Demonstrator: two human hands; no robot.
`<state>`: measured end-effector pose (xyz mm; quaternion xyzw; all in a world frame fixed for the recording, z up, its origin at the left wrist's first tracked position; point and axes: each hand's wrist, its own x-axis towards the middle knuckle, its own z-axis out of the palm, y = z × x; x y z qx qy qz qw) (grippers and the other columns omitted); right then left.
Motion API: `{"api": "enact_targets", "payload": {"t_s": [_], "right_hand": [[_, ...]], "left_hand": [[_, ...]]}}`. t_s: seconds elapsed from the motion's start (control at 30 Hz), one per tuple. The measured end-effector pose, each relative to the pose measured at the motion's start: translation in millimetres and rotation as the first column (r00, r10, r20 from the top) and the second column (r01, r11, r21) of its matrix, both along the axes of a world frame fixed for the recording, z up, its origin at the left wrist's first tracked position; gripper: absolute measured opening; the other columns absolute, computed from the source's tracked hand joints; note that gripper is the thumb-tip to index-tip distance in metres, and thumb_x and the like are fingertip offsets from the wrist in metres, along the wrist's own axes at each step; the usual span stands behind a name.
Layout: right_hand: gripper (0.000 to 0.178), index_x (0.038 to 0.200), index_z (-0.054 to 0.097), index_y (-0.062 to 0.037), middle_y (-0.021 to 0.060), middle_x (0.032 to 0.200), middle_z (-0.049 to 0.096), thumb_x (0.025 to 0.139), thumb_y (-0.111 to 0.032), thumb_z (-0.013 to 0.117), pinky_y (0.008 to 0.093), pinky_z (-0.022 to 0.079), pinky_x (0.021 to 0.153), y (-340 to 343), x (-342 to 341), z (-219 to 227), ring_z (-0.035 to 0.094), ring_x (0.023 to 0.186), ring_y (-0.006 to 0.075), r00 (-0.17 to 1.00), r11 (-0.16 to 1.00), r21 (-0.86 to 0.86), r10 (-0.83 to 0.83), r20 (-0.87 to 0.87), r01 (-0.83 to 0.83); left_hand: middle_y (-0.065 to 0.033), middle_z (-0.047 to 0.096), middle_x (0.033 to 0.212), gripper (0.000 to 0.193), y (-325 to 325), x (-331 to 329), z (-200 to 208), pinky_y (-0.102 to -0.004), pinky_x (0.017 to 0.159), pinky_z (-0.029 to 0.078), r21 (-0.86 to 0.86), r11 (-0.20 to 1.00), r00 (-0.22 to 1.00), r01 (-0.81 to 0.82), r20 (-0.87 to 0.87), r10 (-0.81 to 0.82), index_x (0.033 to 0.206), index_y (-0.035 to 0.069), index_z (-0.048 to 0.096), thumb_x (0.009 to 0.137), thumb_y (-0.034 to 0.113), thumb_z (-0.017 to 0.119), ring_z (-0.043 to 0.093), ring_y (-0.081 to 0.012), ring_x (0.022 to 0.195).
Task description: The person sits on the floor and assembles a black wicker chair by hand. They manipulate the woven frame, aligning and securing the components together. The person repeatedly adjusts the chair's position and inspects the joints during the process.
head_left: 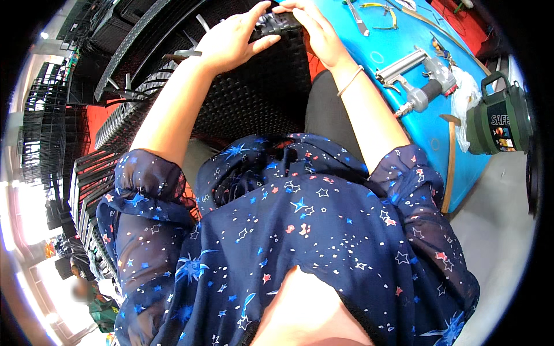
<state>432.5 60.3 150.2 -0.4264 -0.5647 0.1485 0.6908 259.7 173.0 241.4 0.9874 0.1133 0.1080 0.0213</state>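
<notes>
A piece of black woven wicker furniture (pixel 254 95) stands in front of me, close to my lap. My left hand (pixel 236 39) lies at its far upper edge, thumb stretched away from the fingers. My right hand (pixel 321 36) reaches over the same edge from the other side, its fingers extended toward the left hand. Between the hands shows a woven corner (pixel 278 24) with shiny black strands. Some fingertips are cut off by the top of the picture, and what lies beneath the right fingers is hidden.
On the blue table (pixel 412 135) at right lie an air-powered stapler (pixel 424 81), yellow-handled pliers (pixel 393 17), a wooden-handled hammer (pixel 450 161) and a clear plastic bag (pixel 464 98). A dark green container (pixel 499 118) stands beside them. More black wicker (pixel 124 124) fills the left; another person (pixel 98 305) is far behind.
</notes>
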Motion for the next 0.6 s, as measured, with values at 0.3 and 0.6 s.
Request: {"api": "enact_targets", "payload": {"t_s": [0.3,0.6], "right_hand": [[0.023,0.119,0.058,-0.0011,0.0102,0.122,0.064,0.102,-0.005,0.044,0.0317,0.042,0.109,-3.1,1.2,7.4,0.058,0.119,0.0184,0.986,0.993,0.01,0.119,-0.113,-0.119],[0.02,0.115,0.059,-0.0013,0.0093,0.122,0.064,0.102,-0.007,0.046,0.0321,0.041,0.108,-8.8,-7.8,12.3,0.057,0.119,0.0178,0.989,0.997,-0.024,0.074,-0.13,-0.078]], "left_hand": [[-0.0194,0.065,0.127,0.074,27.6,6.9,-7.1,-0.0424,0.101,0.049,-0.063,0.991,0.992,0.117,0.046,-0.115,0.14,0.007,0.053,0.087,0.055,0.07,0.062,-0.0353,0.119],[-0.0202,0.066,0.126,0.085,30.9,11.4,5.5,-0.0397,0.104,0.047,-0.351,0.935,0.996,0.051,-0.056,-0.075,0.138,0.005,0.057,0.075,0.056,0.081,0.062,-0.0323,0.119]]}}
